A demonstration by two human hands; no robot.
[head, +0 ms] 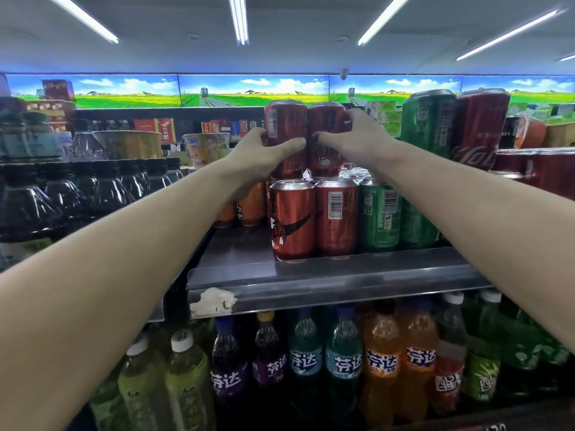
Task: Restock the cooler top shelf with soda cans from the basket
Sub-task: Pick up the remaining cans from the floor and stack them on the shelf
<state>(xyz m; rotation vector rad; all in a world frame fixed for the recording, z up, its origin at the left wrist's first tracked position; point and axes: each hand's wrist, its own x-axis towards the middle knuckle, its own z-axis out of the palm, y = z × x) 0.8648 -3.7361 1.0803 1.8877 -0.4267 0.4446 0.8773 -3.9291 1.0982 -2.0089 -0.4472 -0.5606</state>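
My left hand (pixel 260 154) grips a red soda can (pixel 287 126), and my right hand (pixel 357 136) grips a second red can (pixel 323 119) beside it. Both cans stand side by side on top of a lower layer of red cans (pixel 292 219) on the cooler's top shelf (pixel 311 272). Green cans (pixel 381 213) stand to the right of the red ones and orange cans (pixel 249 206) to the left. The basket is out of view.
A green can (pixel 427 122) and a red cola can (pixel 479 126) are stacked high at the right. Dark bottles (pixel 77 188) fill the shelf at the left. Several soda bottles (pixel 345 359) line the shelf below. A bare strip of shelf lies left of the front red can.
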